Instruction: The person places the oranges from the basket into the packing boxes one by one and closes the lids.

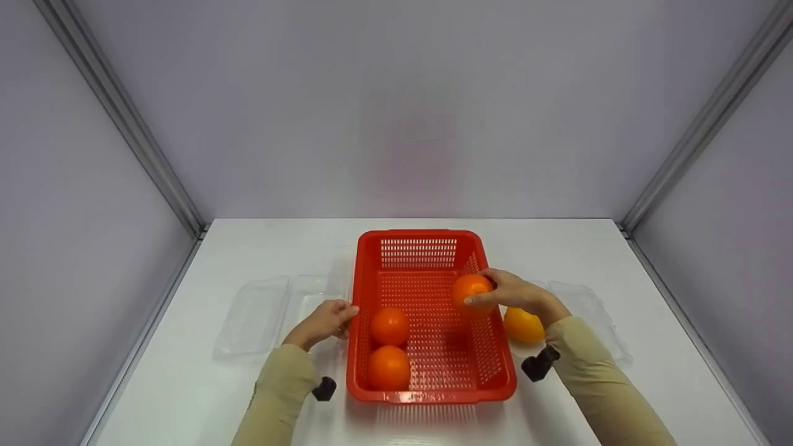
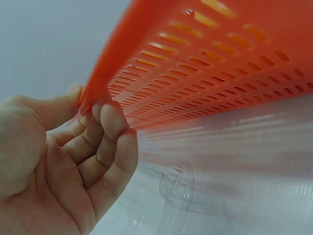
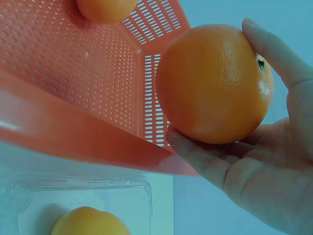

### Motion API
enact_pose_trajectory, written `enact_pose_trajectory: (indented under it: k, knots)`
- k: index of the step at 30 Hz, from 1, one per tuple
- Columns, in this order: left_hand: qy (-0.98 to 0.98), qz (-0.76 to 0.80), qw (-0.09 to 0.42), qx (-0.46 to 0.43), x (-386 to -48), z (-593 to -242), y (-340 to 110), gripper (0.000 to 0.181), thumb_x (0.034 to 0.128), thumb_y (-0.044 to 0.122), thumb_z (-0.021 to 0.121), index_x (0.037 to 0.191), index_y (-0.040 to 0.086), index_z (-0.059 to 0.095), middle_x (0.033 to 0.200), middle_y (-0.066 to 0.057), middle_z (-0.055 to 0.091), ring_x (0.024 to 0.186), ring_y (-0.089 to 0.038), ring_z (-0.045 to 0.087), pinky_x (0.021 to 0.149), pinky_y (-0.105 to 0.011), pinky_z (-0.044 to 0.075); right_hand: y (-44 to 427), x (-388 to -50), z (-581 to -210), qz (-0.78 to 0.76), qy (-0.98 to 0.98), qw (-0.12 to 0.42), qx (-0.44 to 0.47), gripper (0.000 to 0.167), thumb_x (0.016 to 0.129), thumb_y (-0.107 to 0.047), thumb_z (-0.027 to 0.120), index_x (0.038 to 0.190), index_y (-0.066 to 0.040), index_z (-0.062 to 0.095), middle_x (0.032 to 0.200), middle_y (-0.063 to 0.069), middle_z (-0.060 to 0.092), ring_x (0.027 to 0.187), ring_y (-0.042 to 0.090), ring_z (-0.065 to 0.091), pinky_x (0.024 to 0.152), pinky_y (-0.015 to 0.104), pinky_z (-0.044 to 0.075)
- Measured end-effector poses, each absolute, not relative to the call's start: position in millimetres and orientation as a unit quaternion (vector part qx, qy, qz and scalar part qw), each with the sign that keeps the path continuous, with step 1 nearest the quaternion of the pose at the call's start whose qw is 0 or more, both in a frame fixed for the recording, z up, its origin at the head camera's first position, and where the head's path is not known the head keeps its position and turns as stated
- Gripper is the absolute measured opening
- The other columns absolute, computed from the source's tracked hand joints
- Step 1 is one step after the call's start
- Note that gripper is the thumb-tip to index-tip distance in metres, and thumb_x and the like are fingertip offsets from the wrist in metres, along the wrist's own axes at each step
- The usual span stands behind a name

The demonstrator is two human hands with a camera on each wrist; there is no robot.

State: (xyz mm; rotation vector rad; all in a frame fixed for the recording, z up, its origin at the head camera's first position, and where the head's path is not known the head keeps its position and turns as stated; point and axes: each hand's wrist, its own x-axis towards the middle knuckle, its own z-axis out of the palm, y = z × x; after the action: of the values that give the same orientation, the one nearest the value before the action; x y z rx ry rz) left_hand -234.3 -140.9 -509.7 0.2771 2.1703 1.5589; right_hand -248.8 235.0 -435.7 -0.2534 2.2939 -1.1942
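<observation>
A red perforated plastic basket (image 1: 433,396) stands in the middle of the table. Its left rim is pinched between the thumb and fingers of my left hand (image 1: 325,321), which the left wrist view shows close up (image 2: 73,147). My right hand (image 1: 517,291) grips an orange (image 1: 469,290) over the basket's right side, thumb on one side and fingers on the other; in the right wrist view the orange (image 3: 215,83) shows a small green stem mark. Inside the basket, along its left side, lie two more oranges, one farther back (image 1: 389,326) and one nearer the front (image 1: 389,368).
Right of the basket, a yellow-orange fruit (image 1: 524,326) sits in a clear plastic clamshell box (image 3: 146,196), partly behind my right wrist. Another clear clamshell box (image 1: 254,316) lies opened on the left. Pale walls (image 1: 409,111) close in the white table (image 1: 173,396).
</observation>
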Motion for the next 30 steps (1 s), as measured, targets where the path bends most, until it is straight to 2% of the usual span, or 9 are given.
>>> enact_pose_trajectory:
  k: [3, 8, 18, 25, 30]
  knots:
    - [0.784, 0.569, 0.226, 0.104, -233.1, -508.7, -141.4, 0.033, 0.0999, 0.028, 0.051, 0.100, -0.004, 0.060, 0.067, 0.005, 0.055, 0.060, -0.006, 0.054, 0.061, -0.021, 0.053, 236.5, -250.0, -434.5, -0.440, 0.852, 0.267, -0.095, 0.070, 0.084, -0.040, 0.071, 0.135, -0.003, 0.042, 0.123, 0.015, 0.058, 0.109, 0.023, 0.054, 0.102, 0.044, 0.039]
    - [0.802, 0.545, 0.226, 0.094, -233.4, -506.9, -139.9, 0.032, 0.1021, 0.020, 0.045, 0.106, -0.010, 0.057, 0.066, 0.006, 0.053, 0.060, -0.006, 0.053, 0.063, -0.020, 0.052, 238.8, -251.2, -432.7, -0.435, 0.856, 0.264, -0.092, 0.068, 0.084, -0.040, 0.070, 0.134, -0.002, 0.043, 0.121, 0.015, 0.058, 0.107, 0.022, 0.054, 0.099, 0.040, 0.040]
    - [0.808, 0.540, 0.221, 0.086, -232.6, -504.9, -138.1, 0.033, 0.1024, 0.021, 0.045, 0.107, -0.010, 0.056, 0.068, 0.006, 0.054, 0.061, -0.006, 0.053, 0.063, -0.023, 0.054, 242.4, -250.2, -428.9, -0.426, 0.862, 0.265, -0.072, 0.072, 0.083, -0.045, 0.071, 0.135, -0.004, 0.042, 0.124, 0.014, 0.057, 0.111, 0.024, 0.052, 0.104, 0.047, 0.038]
    - [0.809, 0.541, 0.218, 0.079, -233.6, -507.5, -136.7, 0.028, 0.1018, 0.019, 0.046, 0.102, -0.007, 0.056, 0.066, 0.005, 0.053, 0.060, -0.007, 0.053, 0.061, -0.020, 0.052, 247.9, -250.1, -427.8, -0.421, 0.867, 0.252, -0.086, 0.068, 0.084, -0.043, 0.069, 0.134, -0.004, 0.044, 0.121, 0.014, 0.058, 0.107, 0.023, 0.053, 0.095, 0.036, 0.039]
    - [0.809, 0.538, 0.219, 0.083, -232.9, -506.3, -137.3, 0.031, 0.1021, 0.021, 0.046, 0.104, -0.008, 0.056, 0.066, 0.006, 0.053, 0.060, -0.006, 0.053, 0.062, -0.020, 0.052, 251.2, -250.1, -429.0, -0.418, 0.869, 0.251, -0.088, 0.070, 0.084, -0.043, 0.069, 0.135, -0.003, 0.043, 0.122, 0.015, 0.057, 0.107, 0.023, 0.053, 0.093, 0.035, 0.039]
